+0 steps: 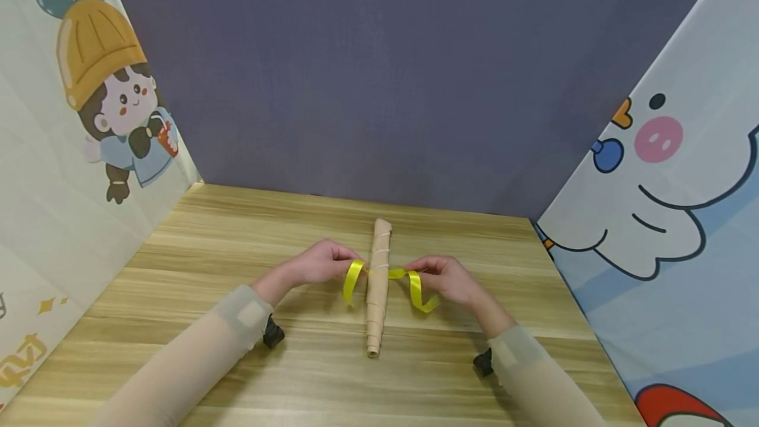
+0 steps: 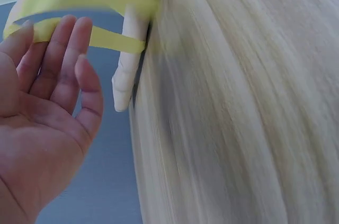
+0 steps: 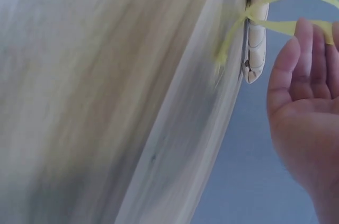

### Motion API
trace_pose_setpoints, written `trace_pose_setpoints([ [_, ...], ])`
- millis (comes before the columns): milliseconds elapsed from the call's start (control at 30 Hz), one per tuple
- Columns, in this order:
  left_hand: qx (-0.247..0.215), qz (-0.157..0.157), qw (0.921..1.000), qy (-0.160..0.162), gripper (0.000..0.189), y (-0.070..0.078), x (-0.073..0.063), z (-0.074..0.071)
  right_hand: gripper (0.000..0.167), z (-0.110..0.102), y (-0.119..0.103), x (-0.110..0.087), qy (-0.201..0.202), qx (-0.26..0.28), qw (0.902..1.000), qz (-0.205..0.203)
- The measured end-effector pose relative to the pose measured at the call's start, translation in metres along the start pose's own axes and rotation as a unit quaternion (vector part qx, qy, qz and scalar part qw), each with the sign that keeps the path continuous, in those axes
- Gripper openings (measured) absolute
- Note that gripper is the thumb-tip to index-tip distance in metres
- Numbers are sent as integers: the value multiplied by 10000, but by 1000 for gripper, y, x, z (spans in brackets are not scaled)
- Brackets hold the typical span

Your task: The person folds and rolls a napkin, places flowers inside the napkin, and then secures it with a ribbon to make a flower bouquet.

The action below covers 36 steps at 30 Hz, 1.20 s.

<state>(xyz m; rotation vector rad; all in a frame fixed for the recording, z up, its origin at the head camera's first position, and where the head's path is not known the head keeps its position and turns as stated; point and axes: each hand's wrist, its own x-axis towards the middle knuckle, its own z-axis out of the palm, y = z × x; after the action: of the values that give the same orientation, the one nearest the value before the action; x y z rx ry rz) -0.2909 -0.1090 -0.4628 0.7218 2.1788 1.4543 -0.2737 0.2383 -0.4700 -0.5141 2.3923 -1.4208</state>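
Note:
A slim beige roll point(image 1: 378, 295), its material hard to tell, lies lengthwise on the wooden table, with layered edges along its side. Yellow ribbon point(image 1: 396, 274) passes by its middle, with loose ends curling down on both sides. To the left of the roll, my left hand point(image 1: 323, 261) pinches the ribbon between thumb and fingers. My right hand point(image 1: 447, 277) pinches the ribbon on the other side. In the left wrist view, the ribbon point(image 2: 114, 39) runs from the fingertips to the roll. Whether it is knotted under or around the roll cannot be told.
Wooden tabletop point(image 1: 284, 374) surrounds the roll. A dark grey panel point(image 1: 367, 84) rises behind the table. Cartoon-printed panels stand at the left point(image 1: 41, 150) and right point(image 1: 700, 242). Small black devices point(image 1: 273, 333) sit under both wrists.

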Motion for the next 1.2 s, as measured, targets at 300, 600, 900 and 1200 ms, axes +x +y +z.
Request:
trace_pose_setpoints([
  [300, -224, -251, 9989, 311, 29, 0, 6, 7, 27, 9, -4, 5, 430, 103, 9988, 225],
  [600, -309, -885, 9926, 777, 43, 5, 17, 18, 44, 16, -9, 11, 617, 459, 9946, 692],
  [900, -1712, -1341, 9675, 1290, 50, 6, 33, 17, 44, 22, -16, 19, 697, 789, 9896, 981],
  [1200, -2016, -1145, 9661, 1133, 40, 10, 32, 13, 46, 23, -20, 26, 1092, 1786, 9734, 933],
])
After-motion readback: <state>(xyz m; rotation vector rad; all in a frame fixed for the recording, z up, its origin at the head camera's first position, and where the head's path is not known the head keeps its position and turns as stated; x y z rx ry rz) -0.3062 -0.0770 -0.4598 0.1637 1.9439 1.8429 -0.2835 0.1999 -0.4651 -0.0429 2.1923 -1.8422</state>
